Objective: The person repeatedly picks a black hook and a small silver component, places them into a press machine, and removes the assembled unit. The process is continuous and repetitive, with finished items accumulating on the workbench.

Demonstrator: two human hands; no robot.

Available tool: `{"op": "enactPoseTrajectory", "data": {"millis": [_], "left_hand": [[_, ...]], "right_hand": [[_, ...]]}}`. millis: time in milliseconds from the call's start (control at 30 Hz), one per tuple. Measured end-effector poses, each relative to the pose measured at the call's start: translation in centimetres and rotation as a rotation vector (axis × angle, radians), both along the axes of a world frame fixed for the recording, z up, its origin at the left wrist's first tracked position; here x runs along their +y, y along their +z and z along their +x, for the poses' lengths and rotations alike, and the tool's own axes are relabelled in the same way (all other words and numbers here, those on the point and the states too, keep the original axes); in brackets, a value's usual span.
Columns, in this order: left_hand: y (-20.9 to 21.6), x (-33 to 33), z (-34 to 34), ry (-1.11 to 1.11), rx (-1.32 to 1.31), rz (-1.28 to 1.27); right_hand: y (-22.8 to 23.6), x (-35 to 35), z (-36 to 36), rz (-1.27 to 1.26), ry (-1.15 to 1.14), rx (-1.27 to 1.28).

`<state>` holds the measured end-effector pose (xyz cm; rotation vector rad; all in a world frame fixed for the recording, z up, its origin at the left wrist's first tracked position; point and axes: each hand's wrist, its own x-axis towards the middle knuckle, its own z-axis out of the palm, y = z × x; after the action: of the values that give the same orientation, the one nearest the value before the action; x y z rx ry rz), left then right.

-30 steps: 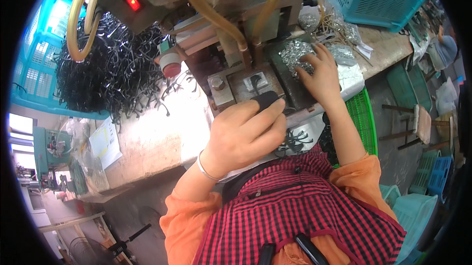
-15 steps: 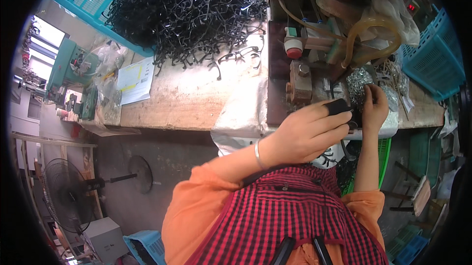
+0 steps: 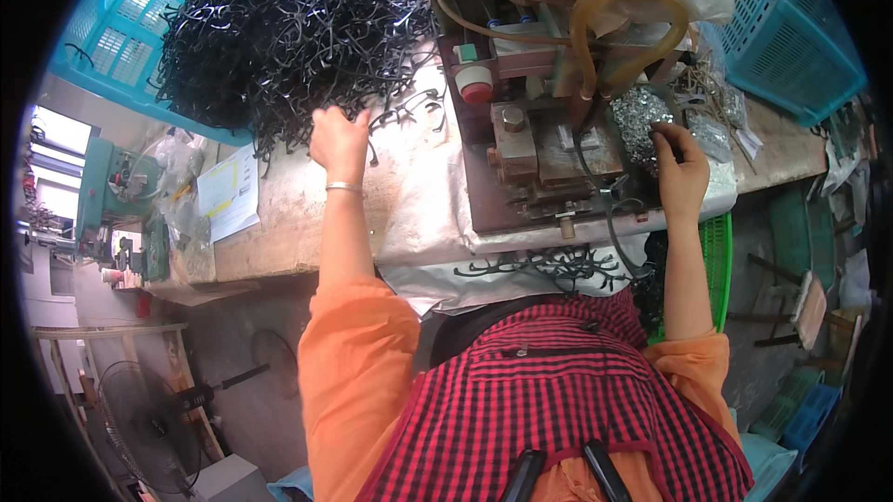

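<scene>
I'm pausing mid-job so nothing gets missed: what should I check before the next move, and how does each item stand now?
1. Left hand at the pile of black frame parts: ok, fingers at its near edge.
2. Left hand gripping a part: cannot tell, the fingertips are too indistinct.
3. Right hand at the shiny metal pieces: ok, fingertips at the pile's edge.
4. Right hand pinching a piece: cannot tell, too small to see.
5. Machine bed free of parts: not ok, a black part extends from it over the front edge.
6. Red button uncovered: ok, in plain view.
</scene>
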<state>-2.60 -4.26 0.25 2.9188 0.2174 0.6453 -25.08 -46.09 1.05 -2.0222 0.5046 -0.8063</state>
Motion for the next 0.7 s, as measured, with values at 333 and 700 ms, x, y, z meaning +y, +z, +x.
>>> {"op": "enactPoseTrajectory", "data": {"millis": [333, 700], "left_hand": [[-4.9, 2.4, 0.2, -0.072, 0.081, -0.095], [-3.8, 4.5, -1.4, -0.226, 0.779, -1.924]], "right_hand": [[2.1, 0.2, -3.1, 0.004, 0.056, -0.02], [8.3, 7.9, 2.3, 0.639, 0.494, -0.147]]}}
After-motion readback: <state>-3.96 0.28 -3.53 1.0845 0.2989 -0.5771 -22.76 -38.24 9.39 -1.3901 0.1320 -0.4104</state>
